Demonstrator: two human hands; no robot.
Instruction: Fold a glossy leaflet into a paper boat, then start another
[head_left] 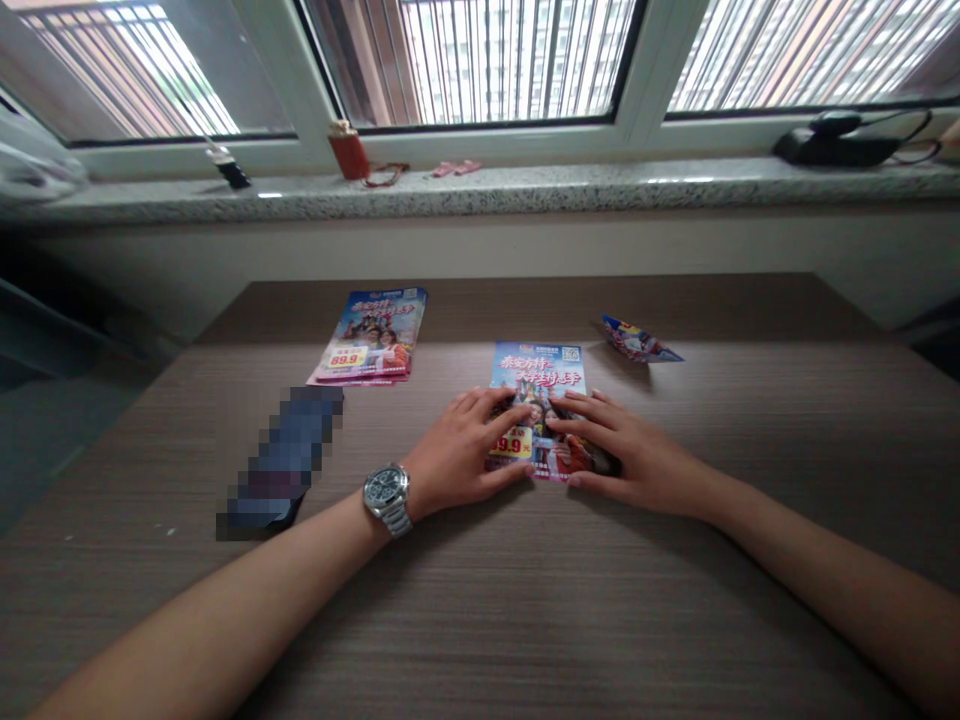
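Observation:
A colourful printed flyer (538,368) lies flat on the wooden table, upright to my view. My left hand (469,445) rests on its left side with fingers stretched out, and a metal watch (388,497) is on that wrist. From the other side, my right hand (626,448) lies over the flyer's right edge, its fingers apart. Both hands cover parts of the print. Beyond the right hand stands a folded paper piece (640,341) with similar printing, shaped to a point.
A stack of the same flyers (375,335) lies at the back left. Nearer is a pixelated dark phone-like object (285,460). The granite windowsill (570,190) beyond the table (480,620) holds a red container (349,152), a small black-and-white item (229,168) and a black device (840,145).

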